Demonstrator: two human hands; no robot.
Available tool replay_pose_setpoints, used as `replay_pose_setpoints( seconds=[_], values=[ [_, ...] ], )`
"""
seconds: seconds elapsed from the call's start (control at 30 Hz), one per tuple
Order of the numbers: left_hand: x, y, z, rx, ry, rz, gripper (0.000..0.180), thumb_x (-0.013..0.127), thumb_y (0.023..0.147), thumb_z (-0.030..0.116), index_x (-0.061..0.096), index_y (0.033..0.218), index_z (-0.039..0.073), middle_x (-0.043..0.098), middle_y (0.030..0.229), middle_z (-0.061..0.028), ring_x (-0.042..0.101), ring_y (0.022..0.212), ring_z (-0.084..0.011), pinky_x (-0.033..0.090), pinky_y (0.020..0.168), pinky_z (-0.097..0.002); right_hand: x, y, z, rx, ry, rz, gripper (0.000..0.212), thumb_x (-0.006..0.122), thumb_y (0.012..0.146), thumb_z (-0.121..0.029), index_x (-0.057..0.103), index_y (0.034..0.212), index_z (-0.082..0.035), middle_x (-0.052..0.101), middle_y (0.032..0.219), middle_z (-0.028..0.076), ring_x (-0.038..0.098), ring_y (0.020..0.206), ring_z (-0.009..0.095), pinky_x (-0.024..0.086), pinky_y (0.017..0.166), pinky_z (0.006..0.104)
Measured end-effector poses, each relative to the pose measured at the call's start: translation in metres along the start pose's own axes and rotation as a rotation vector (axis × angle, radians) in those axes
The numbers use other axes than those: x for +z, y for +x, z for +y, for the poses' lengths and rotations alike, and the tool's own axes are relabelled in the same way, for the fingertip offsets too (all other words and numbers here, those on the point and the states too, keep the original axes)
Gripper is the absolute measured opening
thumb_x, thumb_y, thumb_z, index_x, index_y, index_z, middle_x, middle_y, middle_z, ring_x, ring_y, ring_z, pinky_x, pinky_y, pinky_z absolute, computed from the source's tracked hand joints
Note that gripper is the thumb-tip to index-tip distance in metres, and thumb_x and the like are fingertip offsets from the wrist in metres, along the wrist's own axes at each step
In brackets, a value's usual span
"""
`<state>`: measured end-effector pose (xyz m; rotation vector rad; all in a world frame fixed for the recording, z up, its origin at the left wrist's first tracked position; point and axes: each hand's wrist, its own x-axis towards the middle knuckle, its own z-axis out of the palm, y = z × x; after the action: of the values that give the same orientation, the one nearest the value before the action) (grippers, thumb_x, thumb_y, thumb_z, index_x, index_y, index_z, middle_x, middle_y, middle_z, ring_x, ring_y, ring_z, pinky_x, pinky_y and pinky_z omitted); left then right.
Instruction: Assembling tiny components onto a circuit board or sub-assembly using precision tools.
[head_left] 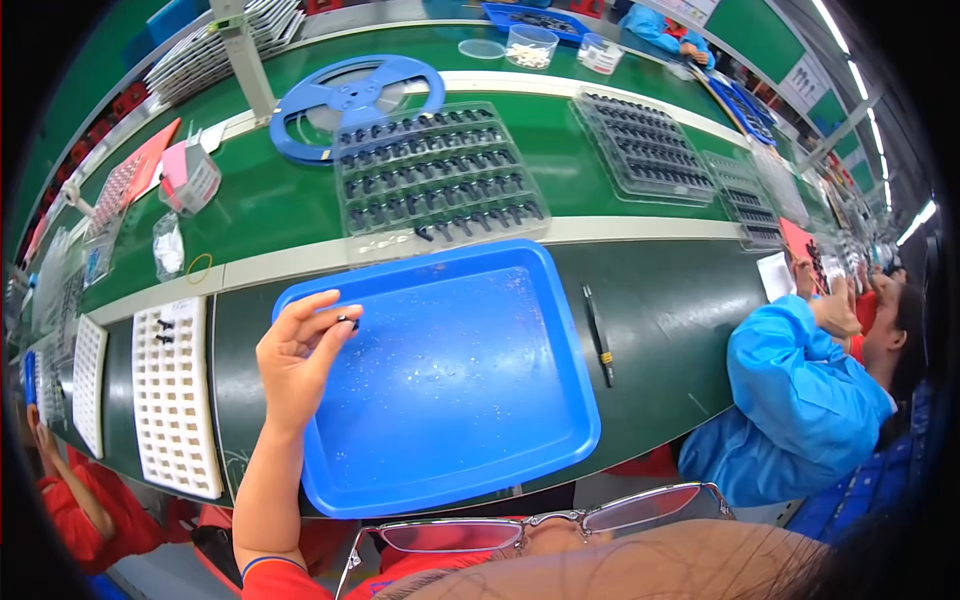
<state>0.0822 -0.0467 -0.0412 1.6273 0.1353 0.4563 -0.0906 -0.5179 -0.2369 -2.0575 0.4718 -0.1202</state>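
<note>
My left hand (297, 355) is raised over the left rim of a blue plastic tray (440, 370). Between its thumb and fingertips it pinches a small black part (349, 322), too small to name further. Tiny pale specks are scattered over the tray's bottom. My right hand is not in view. Beyond the tray lies a clear blister tray (350, 225) with rows of small black parts, its near edge close to the blue rim. To the right rests a slim black tool (597, 335) with a gold band.
At the left stands a white foam tray (178, 400) with pockets and a few black parts. Farther back are a blue reel (290, 125), more blister trays (645, 145) and a round clear tub (530, 47). A co-worker in a blue sleeve (790, 370) sits close on the right.
</note>
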Motion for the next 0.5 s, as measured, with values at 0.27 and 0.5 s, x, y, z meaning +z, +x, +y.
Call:
replay_pose_setpoints(
  seconds=[0.27,0.5],
  values=[
    [0.008,0.002,-0.004,-0.033,0.076,0.028,0.032,0.063,0.085,-0.008,0.055,0.116,-0.004,0.070,0.099,-0.0170,0.067,0.093,-0.0192,0.057,0.080,-0.0308,0.014,0.020,-0.025,0.118,-0.177,-0.111,0.027,0.058,0.085,-0.003,0.063,0.111,0.005,0.065,0.111,0.021,0.062,0.104,0.034,0.047,0.092,0.0418],
    [-0.015,-0.010,-0.013,-0.087,0.014,0.100,0.032,0.065,0.083,-0.007,0.054,0.114,-0.004,0.069,0.095,-0.0194,0.068,0.086,-0.0215,0.059,0.075,-0.0337,0.049,0.067,-0.069,0.264,-0.319,-0.225,0.026,0.058,0.085,-0.005,0.064,0.109,0.004,0.066,0.107,0.021,0.063,0.101,0.034,0.048,0.090,0.0414]
  ],
)
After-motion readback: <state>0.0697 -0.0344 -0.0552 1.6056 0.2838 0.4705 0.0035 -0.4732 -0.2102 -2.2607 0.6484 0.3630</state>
